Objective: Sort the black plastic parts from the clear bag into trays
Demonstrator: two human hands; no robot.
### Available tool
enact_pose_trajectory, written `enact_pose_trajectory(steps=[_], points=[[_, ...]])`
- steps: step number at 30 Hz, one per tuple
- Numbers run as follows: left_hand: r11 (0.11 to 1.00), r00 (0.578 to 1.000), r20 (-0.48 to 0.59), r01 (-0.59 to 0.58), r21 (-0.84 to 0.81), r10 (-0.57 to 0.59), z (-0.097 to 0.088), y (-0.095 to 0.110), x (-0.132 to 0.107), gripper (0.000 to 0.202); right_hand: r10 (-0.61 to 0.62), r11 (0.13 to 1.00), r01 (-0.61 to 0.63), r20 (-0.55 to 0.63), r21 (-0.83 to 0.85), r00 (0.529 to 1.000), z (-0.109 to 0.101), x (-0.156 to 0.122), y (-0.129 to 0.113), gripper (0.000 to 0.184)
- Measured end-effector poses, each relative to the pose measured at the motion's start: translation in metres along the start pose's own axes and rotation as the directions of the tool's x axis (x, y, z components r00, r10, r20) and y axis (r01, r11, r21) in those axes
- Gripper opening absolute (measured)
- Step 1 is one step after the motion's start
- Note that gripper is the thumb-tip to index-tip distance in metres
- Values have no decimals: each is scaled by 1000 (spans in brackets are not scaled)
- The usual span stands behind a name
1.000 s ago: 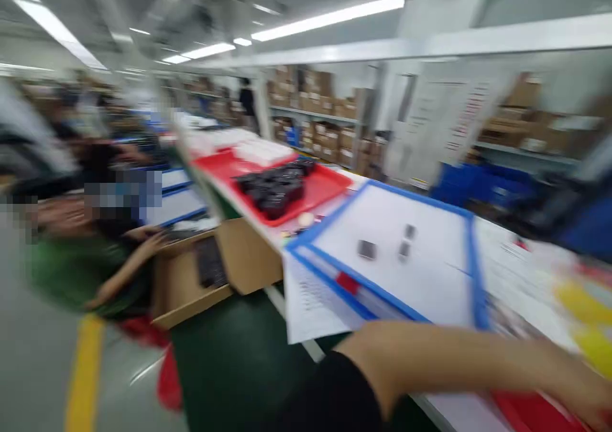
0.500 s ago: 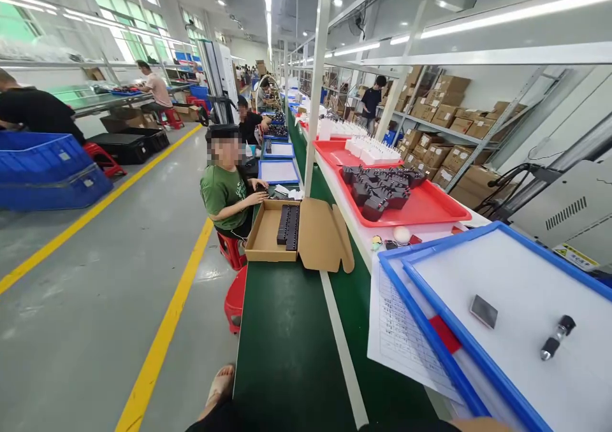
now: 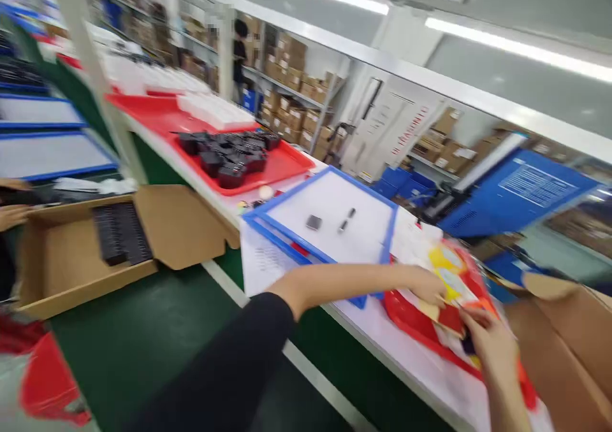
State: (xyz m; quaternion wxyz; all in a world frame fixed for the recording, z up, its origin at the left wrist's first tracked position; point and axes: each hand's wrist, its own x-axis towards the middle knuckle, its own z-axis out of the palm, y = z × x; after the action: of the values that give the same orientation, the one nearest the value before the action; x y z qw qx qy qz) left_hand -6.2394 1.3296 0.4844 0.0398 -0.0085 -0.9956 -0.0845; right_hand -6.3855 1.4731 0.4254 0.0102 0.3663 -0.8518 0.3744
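My left hand (image 3: 425, 284) reaches across to a red tray (image 3: 411, 320) at the right, its fingers curled at a pale, thin edge. Close beside it, my right hand (image 3: 492, 343) is closed at the fingertips over the same tray. Motion blur hides what either hand pinches. Under and around the fingers lie yellow and white packets (image 3: 449, 269) and a dark red piece (image 3: 451, 319). Left of the hands, a blue-framed white board (image 3: 363, 241) carries a small grey square block (image 3: 313, 222) and a short black-and-silver cylindrical part (image 3: 347, 220).
A second red tray (image 3: 287, 164) holds black moulded parts (image 3: 229, 158) and white pieces. An opened cardboard box (image 3: 67, 247) with black strips stands on the green belt (image 3: 143, 330). Another carton (image 3: 564, 349) is at far right. A red stool (image 3: 48, 381) stands lower left.
My view has swung to the right and come nearer the bench. Both hands now show over the red tray; before, they were essentially out of sight.
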Motion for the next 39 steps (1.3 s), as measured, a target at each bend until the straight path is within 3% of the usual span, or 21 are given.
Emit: enact_pose_trajectory(steps=[2, 4, 7, 9, 11, 12, 13, 15, 17, 19, 21, 24, 25, 26, 27, 28, 29, 30, 32, 35, 39], points=[[997, 998, 24, -49, -63, 51, -6, 1, 10, 21, 66, 980, -55, -50, 194, 997, -14, 3, 5, 24], [994, 999, -5, -33, -103, 33, -14, -8, 8, 26, 84, 974, -56, -121, 221, 989, -21, 10, 2, 25], [987, 995, -100, 13, -159, -29, -31, -16, -15, 34, 64, 969, -12, -205, 246, 977, -40, 8, -12, 27], [981, 984, -168, 32, -190, -64, -43, -7, -43, 39, 26, 955, 46, -233, 294, 972, -61, -7, -28, 27], [969, 969, -239, 7, -246, -67, -51, 15, -81, 44, -71, 927, 115, -135, 357, 988, -82, -35, -52, 23], [936, 953, -298, -48, -349, -62, -52, 30, -102, 47, -156, 914, 143, 3, 379, 988, -91, -52, -66, 20], [888, 945, -321, -89, -452, -69, -50, 47, -124, 52, -265, 905, 175, 190, 389, 945, -97, -71, -82, 15], [747, 958, -273, -118, -654, -87, -36, 81, -169, 68, -482, 869, 289, 549, 402, 683, -98, -112, -115, 11], [528, 973, -214, -140, -838, -81, -11, 110, -211, 81, -597, 798, 392, 690, 457, 409, -86, -151, -146, 20], [290, 978, -126, -74, -954, -167, 18, 131, -249, 77, -660, 730, 408, 720, 548, 215, -62, -185, -173, 25], [181, 931, -46, 22, -983, -361, 47, 144, -284, 53, -678, 700, 389, 728, 598, 102, -31, -210, -192, 26], [133, 776, 78, 205, -970, -626, 77, 154, -332, 22, -688, 664, 419, 725, 619, 21, 19, -224, -213, 23], [111, 728, 118, 258, -960, -676, 83, 155, -348, 19, -695, 650, 456, 718, 608, 34, 36, -220, -219, 20], [93, 682, 144, 299, -950, -717, 86, 156, -364, 21, -692, 651, 507, 717, 565, 90, 51, -210, -225, 17], [91, 637, 146, 324, -942, -757, 87, 156, -381, 26, -672, 674, 565, 712, 476, 202, 66, -196, -232, 16], [113, 588, 115, 336, -935, -801, 87, 156, -398, 30, -618, 728, 610, 684, 312, 387, 79, -177, -238, 21], [154, 530, 53, 339, -928, -846, 85, 157, -415, 32, -487, 813, 580, 610, 56, 625, 92, -155, -245, 28], [205, 467, -27, 335, -920, -884, 81, 158, -431, 33, -321, 861, 470, 510, -193, 798, 103, -132, -251, 35], [286, 351, -170, 311, -907, -921, 72, 164, -464, 33, -231, 863, 395, 450, -316, 863, 124, -91, -261, 45], [297, 174, -257, 271, -915, -951, 61, 179, -505, 31, -127, 854, 338, 471, -396, 873, 155, -57, -263, 45], [265, -83, -335, 449, -853, -939, 59, 201, -544, 26, -72, 837, 314, 479, -448, 875, 184, -47, -246, 32]])
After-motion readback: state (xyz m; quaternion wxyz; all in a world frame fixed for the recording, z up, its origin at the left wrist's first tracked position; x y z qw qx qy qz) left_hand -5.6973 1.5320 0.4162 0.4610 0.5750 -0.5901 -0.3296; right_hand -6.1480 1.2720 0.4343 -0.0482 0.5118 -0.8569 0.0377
